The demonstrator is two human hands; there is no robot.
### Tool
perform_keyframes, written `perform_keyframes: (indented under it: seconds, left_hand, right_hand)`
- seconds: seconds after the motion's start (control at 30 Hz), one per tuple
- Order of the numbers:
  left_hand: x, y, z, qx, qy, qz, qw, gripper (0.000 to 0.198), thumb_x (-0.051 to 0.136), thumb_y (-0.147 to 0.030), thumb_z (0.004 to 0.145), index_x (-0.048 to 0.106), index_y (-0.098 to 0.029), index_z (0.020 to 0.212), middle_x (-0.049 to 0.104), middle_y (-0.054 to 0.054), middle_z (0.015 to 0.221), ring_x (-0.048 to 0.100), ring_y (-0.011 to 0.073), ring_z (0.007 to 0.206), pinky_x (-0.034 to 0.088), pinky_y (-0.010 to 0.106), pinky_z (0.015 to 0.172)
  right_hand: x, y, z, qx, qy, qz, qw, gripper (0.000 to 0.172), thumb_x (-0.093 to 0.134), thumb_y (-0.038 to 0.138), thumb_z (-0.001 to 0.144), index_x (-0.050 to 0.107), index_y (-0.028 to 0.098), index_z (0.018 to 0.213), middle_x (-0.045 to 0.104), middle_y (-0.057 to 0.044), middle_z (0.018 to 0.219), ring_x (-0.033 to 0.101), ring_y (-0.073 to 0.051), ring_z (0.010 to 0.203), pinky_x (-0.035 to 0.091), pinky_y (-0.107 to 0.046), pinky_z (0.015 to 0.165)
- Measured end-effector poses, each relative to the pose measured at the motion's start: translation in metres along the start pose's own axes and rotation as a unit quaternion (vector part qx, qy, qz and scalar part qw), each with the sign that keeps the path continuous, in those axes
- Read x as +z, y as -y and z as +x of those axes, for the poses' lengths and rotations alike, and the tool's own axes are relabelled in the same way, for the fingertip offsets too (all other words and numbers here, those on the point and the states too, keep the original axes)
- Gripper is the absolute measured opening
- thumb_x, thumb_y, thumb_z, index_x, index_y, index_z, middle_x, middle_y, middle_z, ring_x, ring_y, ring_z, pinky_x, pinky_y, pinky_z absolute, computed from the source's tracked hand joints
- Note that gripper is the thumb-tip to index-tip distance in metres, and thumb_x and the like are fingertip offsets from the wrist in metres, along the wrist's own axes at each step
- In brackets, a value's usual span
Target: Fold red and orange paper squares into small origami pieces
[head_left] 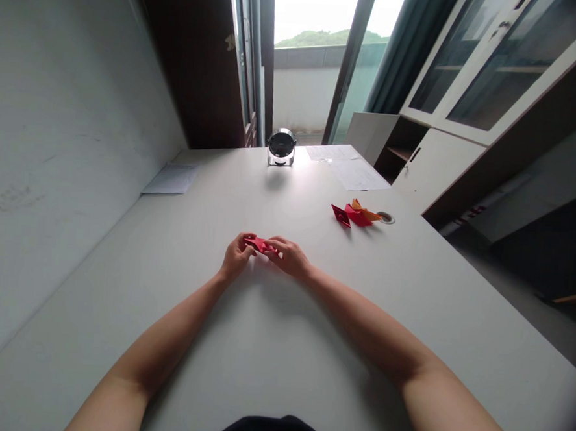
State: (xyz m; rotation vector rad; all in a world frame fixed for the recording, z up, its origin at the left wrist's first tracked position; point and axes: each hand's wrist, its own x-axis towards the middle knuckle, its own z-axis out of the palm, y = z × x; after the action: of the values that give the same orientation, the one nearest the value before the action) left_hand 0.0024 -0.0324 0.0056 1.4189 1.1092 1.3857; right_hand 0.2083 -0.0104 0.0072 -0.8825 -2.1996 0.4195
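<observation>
A small folded red paper is held between both hands above the middle of the white table. Its left end is gripped by my left hand, with the thumb in front and the fingers behind. My right hand has its fingers on the right end of the paper and hides part of it. Farther back on the right lie a dark red folded paper piece and, touching or close beside it, a red folded piece with an orange one.
A round black device on a metal stand is at the far edge. White sheets lie at the back right, and another paper rests by the left wall. Near the orange piece is a round cable hole.
</observation>
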Motion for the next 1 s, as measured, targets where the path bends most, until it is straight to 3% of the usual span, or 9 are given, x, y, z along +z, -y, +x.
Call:
perform_keyframes:
  seconds: [0.2, 0.47, 0.77, 1.0]
  left_hand:
    - [0.001, 0.001, -0.002, -0.004, 0.007, 0.033, 0.999, 0.032, 0.062, -0.024, 0.080, 0.062, -0.018, 0.112, 0.071, 0.006, 0.101, 0.067, 0.0133, 0.071, 0.057, 0.029, 0.070]
    - [-0.004, 0.006, -0.001, -0.003, -0.006, 0.107, 0.994, 0.030, 0.060, -0.028, 0.086, 0.071, -0.019, 0.112, 0.076, 0.007, 0.101, 0.072, 0.0179, 0.081, 0.058, 0.032, 0.078]
    - [-0.006, 0.000, -0.004, 0.005, -0.008, 0.164, 0.986, 0.032, 0.058, -0.036, 0.092, 0.075, -0.021, 0.114, 0.078, 0.007, 0.099, 0.072, 0.0191, 0.078, 0.058, 0.032, 0.078]
    - [0.000, -0.016, -0.012, 0.087, 0.056, 0.263, 0.959, 0.027, 0.059, -0.034, 0.093, 0.076, -0.024, 0.111, 0.076, 0.007, 0.109, 0.071, 0.0205, 0.088, 0.055, 0.032, 0.084]
  right_hand:
    - [0.002, -0.001, 0.000, 0.014, 0.013, -0.016, 1.000, 0.036, 0.063, 0.034, 0.093, 0.066, 0.027, 0.128, 0.069, -0.008, 0.121, 0.069, -0.019, 0.096, 0.053, -0.028, 0.085]
    - [0.000, -0.002, 0.002, 0.030, 0.018, -0.026, 0.999, 0.036, 0.061, 0.032, 0.094, 0.064, 0.026, 0.130, 0.067, -0.008, 0.124, 0.068, -0.020, 0.102, 0.052, -0.029, 0.090]
    - [-0.003, 0.006, 0.002, 0.068, 0.032, -0.093, 0.993, 0.034, 0.058, 0.037, 0.097, 0.063, 0.028, 0.130, 0.066, -0.006, 0.125, 0.067, -0.019, 0.099, 0.050, -0.027, 0.084]
    - [-0.004, 0.005, 0.003, 0.079, 0.070, -0.181, 0.978, 0.027, 0.054, 0.045, 0.099, 0.071, 0.024, 0.105, 0.072, -0.007, 0.100, 0.063, -0.019, 0.094, 0.044, -0.026, 0.078]
